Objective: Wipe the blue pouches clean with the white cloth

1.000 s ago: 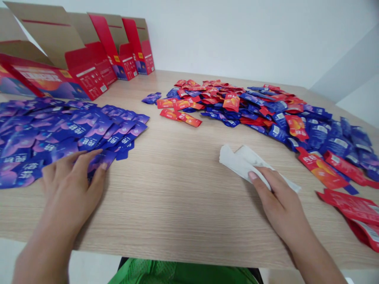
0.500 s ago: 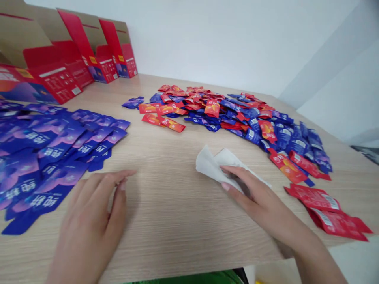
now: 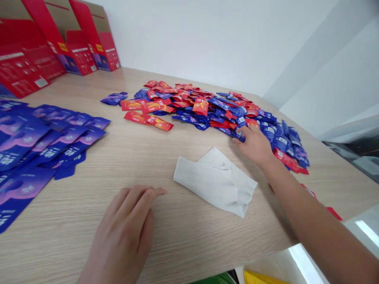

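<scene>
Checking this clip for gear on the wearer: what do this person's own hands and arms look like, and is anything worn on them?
The left hand and right hand are bare, with no gloves, and no ring, watch or bracelet shows. The right forearm is bare too, with no sleeve in view.
</scene>
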The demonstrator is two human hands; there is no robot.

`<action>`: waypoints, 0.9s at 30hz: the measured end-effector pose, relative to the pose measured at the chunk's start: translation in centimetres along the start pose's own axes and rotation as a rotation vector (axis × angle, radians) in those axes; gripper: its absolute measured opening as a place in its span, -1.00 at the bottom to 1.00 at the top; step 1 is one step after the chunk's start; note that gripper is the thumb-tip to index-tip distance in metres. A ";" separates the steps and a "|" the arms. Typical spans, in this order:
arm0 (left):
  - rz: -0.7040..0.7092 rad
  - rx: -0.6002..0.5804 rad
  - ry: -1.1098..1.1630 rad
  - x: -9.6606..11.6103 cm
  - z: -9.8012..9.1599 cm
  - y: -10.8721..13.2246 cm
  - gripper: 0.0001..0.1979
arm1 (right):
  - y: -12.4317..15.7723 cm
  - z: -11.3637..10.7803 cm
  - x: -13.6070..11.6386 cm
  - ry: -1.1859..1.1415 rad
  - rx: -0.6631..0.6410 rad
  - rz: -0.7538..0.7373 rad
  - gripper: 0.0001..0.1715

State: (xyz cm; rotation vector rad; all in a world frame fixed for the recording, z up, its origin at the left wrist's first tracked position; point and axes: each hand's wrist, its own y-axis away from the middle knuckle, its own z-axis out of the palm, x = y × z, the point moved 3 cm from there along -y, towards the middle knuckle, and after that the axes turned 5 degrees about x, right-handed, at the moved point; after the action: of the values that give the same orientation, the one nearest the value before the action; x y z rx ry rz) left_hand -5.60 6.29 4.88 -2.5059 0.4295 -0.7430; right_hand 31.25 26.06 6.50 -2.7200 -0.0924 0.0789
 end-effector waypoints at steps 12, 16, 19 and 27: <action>0.044 -0.013 0.045 0.3 0.0 -0.3 -0.72 | -2.6 2.1 -1.9 0.279 -0.089 -0.111 -0.43; 0.058 -0.001 0.079 0.3 -0.1 -0.3 -0.71 | -2.5 1.9 -2.5 0.307 -0.111 -0.194 -0.46; 0.056 -0.014 0.102 0.3 0.2 -0.2 -0.70 | -1.7 1.1 -3.5 0.311 -0.120 -0.250 -0.45; 0.068 -0.047 0.128 0.3 0.5 -0.1 -0.69 | 0.2 0.8 -6.3 0.286 -0.131 -0.217 -0.45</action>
State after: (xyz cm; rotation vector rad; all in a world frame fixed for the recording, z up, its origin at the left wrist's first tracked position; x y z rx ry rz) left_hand -5.09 6.42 4.66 -2.4820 0.5808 -0.8791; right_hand 24.95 25.78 5.93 -2.7993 -0.3171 -0.3897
